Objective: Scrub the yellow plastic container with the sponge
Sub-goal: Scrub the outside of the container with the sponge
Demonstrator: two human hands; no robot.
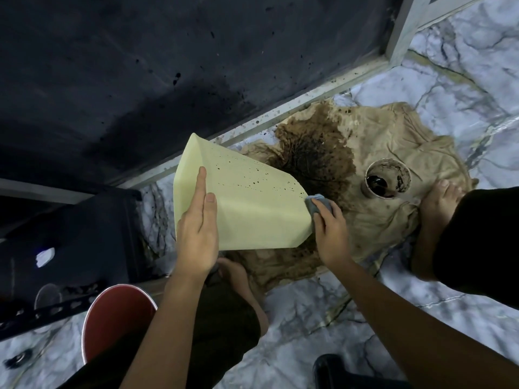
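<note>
The yellow plastic container (247, 203) is tipped on its side above a stained cloth, its outer wall speckled with dark spots. My left hand (198, 228) lies on its near left side with straight fingers, the thumb on top, steadying it. My right hand (330, 228) grips a grey sponge (314, 204) and presses it against the container's right edge. Most of the sponge is hidden under my fingers.
A beige cloth (393, 169) with a large dark brown stain covers the marble floor (323, 318). A dirty cup (387, 178) with black liquid stands on it. My bare feet rest on the cloth. A red stool (112, 318) is near left, a dark wall (140, 66) behind.
</note>
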